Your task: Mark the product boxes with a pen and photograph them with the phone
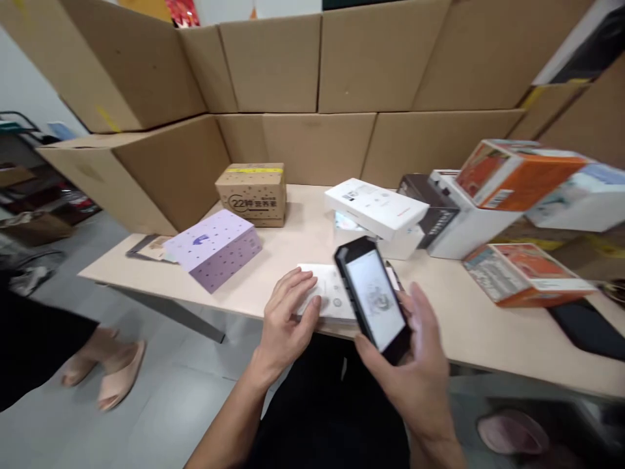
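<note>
Head, white box (329, 290), phone (375, 296) in right hand (422, 374)

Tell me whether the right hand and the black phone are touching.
Touching: the head view shows the right hand gripping the black phone low down, thumb and fingers on opposite sides.

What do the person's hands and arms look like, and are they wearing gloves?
No gloves: the left hand and right hand are both bare. I can see no rings, watch or bracelets, and no sleeves on the parts of the forearms that show. There is no writing or drawing to see on them. The fingernails are too blurry to describe.
</note>
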Demonstrator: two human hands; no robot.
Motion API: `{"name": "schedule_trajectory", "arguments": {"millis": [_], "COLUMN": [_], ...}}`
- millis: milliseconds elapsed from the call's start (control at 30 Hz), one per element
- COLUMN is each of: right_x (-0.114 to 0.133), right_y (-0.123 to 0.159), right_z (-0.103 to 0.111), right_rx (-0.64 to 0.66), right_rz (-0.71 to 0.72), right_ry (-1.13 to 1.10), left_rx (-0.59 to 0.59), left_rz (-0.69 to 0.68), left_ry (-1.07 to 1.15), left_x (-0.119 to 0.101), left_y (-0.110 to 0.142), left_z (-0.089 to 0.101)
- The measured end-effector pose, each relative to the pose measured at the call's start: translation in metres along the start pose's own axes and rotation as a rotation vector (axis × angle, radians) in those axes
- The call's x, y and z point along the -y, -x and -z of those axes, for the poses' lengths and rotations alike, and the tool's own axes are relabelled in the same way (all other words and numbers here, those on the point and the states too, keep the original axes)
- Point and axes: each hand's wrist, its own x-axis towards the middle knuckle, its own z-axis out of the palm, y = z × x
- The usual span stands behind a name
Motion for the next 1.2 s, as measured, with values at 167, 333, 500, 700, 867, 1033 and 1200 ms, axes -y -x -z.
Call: {"name": "schedule_trajectory", "arguments": {"millis": [167,333,500,700,867,1033,1200], "right_x": [0.019,0.013,0.010,0.012,0.013,0.015,0.018], "right_y": [-0.008,-0.005,-0.007,-0.010,-0.010,-0.013,-0.020], "right_z": [-0.018,-0.015,-0.018,-0.019,-0.020,-0.019,-0.016], "right_rx": [-0.154,-0.152,-0.142,-0.139,-0.146,-0.149,-0.069], "right_rz": [0.101,0.074,0.043,0.047,0.043,0.018,-0.199], "right_ry": [0.215,0.288,0.290,0.272,0.270,0.241,0.050], "left_rx": [-0.092,-0.042,0.040,0.106,0.147,0.150,0.128], "left_rz": [-0.153,-0.125,-0.143,-0.095,-0.081,-0.077,-0.032], "left_ry": [-0.036,-0.065,-0.170,-0.220,-0.257,-0.257,-0.085], "left_x": [-0.011,-0.016,-0.023,-0.028,-0.029,-0.033,-0.037], "left_y": [0.007,0.008,0.010,0.010,0.009,0.007,0.002], "left_z": [-0.018,-0.025,-0.024,-0.022,-0.021,-0.022,-0.022]}}
